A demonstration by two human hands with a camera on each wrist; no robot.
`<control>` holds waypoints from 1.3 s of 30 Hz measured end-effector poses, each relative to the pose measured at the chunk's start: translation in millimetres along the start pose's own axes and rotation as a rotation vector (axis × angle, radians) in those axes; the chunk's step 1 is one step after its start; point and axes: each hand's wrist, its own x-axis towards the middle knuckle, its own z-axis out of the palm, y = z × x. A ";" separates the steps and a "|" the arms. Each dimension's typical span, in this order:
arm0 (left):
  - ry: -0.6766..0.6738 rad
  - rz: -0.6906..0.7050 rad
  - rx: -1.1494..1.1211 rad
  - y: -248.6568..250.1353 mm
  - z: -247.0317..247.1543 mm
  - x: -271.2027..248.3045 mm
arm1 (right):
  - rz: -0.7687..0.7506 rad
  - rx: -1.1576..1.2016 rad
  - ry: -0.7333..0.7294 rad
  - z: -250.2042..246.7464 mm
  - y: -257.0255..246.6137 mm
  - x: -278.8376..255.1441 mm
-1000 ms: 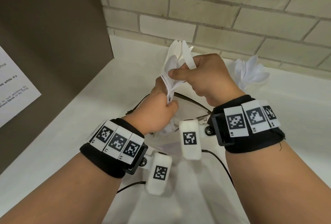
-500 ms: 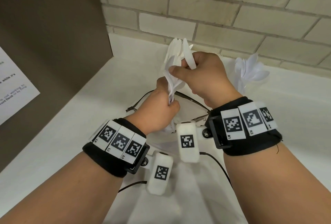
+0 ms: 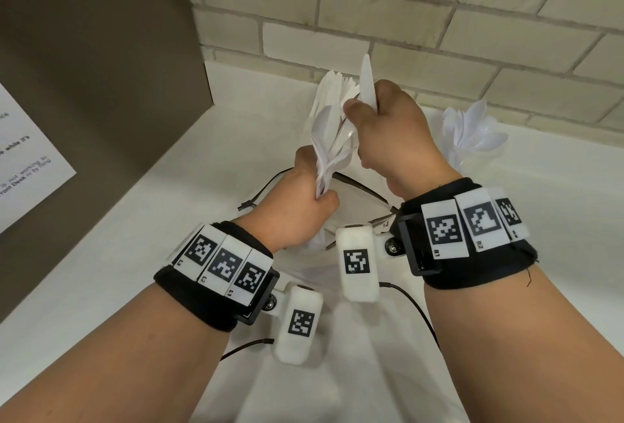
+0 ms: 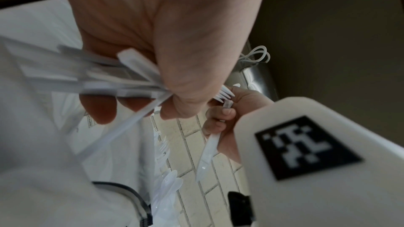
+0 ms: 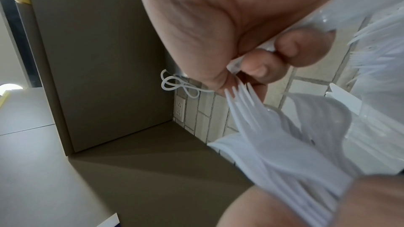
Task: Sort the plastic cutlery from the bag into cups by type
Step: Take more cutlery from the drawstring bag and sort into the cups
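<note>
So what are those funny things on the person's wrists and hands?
Both forearms are bare, with no sleeves. Each wrist wears a wide black band: the left band and right band carry white tags printed with black square codes, marked L and R. A rounded white camera box with its own code hangs off each band, trailing a thin black cable. The hands wear no gloves.

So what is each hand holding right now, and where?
Left hand grips a cutlery bundle by its handles; right hand pinches one knife at mid-length.
</note>
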 end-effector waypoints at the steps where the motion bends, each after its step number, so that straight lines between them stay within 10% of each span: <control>1: 0.004 -0.001 -0.002 0.3 -0.1 -0.2 | -0.010 0.006 -0.006 -1.1 -0.4 -0.3; 19: -0.080 0.069 -0.192 0.1 -1.8 -2.3 | -0.050 0.193 0.123 -3.7 -8.3 7.7; 27: -0.104 -0.064 -0.352 -8.4 -5.4 -3.8 | -0.285 0.526 0.423 -32.0 -36.7 19.1; 39: 0.200 -0.239 -0.906 -8.9 -30.9 16.3 | -0.060 0.226 0.129 -13.3 12.9 81.2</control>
